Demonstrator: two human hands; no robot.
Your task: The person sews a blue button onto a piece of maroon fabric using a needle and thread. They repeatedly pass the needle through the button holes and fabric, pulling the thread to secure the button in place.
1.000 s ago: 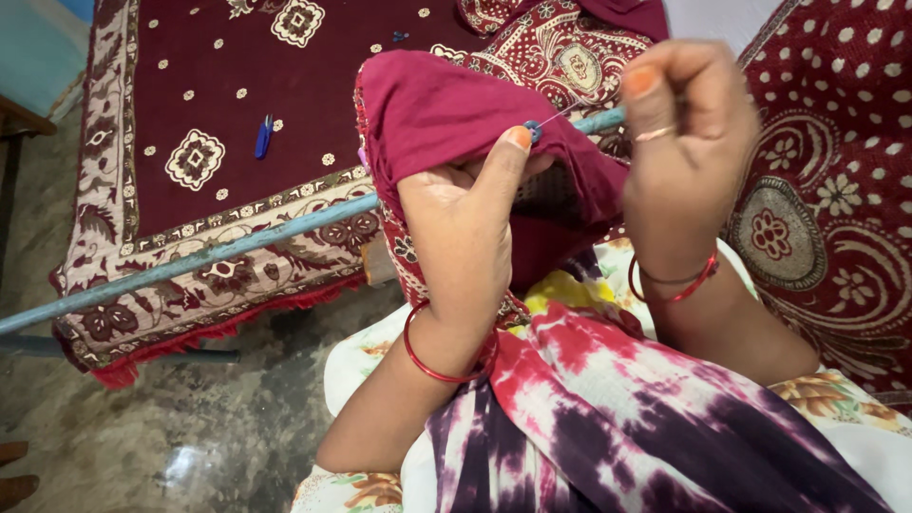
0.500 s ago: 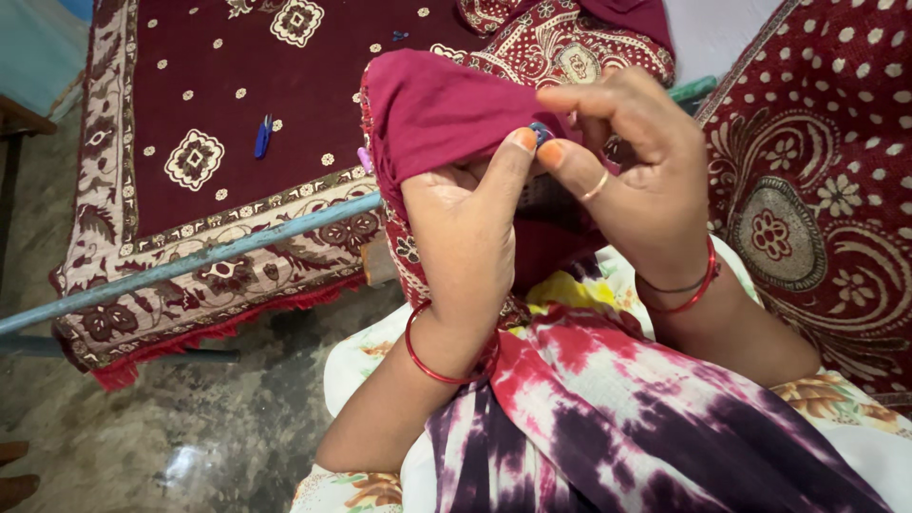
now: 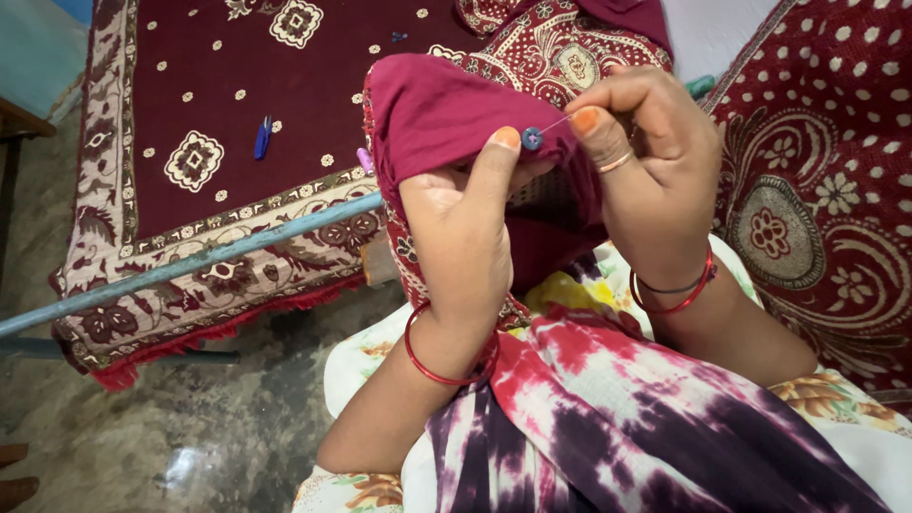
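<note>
Maroon cloth [image 3: 442, 109] drapes over my left hand [image 3: 465, 237], whose thumb presses a small blue button [image 3: 532, 139] against it; my right hand [image 3: 651, 166] pinches the thread [image 3: 554, 124] just beside it.

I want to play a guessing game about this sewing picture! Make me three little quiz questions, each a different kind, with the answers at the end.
1. True or false: the left hand holds the dark pink cloth, its thumb pressed beside the small blue button.
2. What do the right hand's fingers pinch? A) a spoon B) a thin thread running from the button C) a pencil
3. Fill in: the little blue thread clippers lie on the patterned dark red ____.

Key
1. True
2. B
3. Bedcover
</note>
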